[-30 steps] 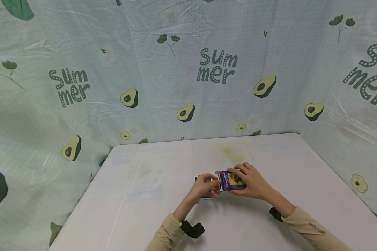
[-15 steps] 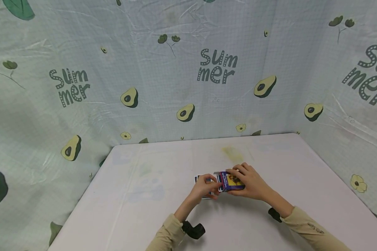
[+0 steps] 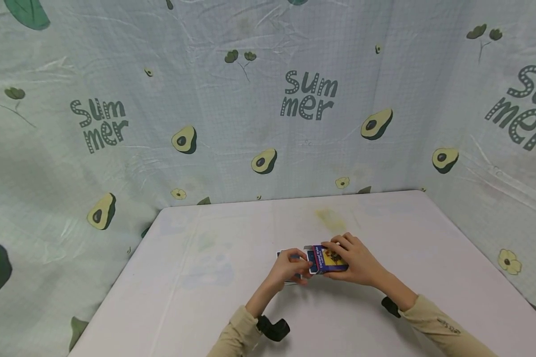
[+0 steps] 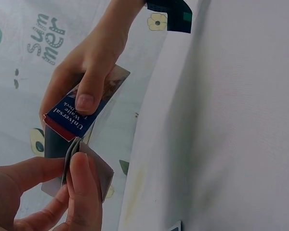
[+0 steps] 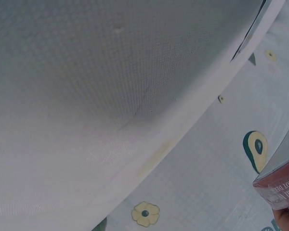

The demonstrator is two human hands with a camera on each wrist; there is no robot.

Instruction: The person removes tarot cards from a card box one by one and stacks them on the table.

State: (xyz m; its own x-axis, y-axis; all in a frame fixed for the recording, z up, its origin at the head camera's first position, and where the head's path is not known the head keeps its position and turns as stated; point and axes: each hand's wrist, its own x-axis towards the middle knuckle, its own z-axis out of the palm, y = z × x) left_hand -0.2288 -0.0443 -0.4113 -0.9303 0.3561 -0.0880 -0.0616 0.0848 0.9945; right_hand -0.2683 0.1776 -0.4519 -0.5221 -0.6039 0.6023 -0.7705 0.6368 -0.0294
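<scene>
A tarot deck box (image 3: 332,258) with a blue and yellow face is held over the table in my right hand (image 3: 358,262), thumb on one side and fingers on the other. "Universal Waite" is readable on the box (image 4: 70,115) in the left wrist view. Dark-backed cards (image 3: 311,259) jut from its open left end. My left hand (image 3: 287,267) pinches thin card edges there between thumb and fingers; how many is unclear. Beneath the left hand, other cards (image 3: 291,283) lie on the table, mostly hidden. The right wrist view catches only the box's red end (image 5: 282,183) and a fingertip.
The white-covered table (image 3: 214,307) spreads around both hands. Behind it hangs a pale curtain (image 3: 232,109) printed with avocados and "summer". Each wrist carries a black camera mount, such as the left one (image 3: 273,328).
The dark-backed cards stick out farther from the box's left end. Box and right hand have shifted very slightly left and nearer; the left hand stays almost in place.
</scene>
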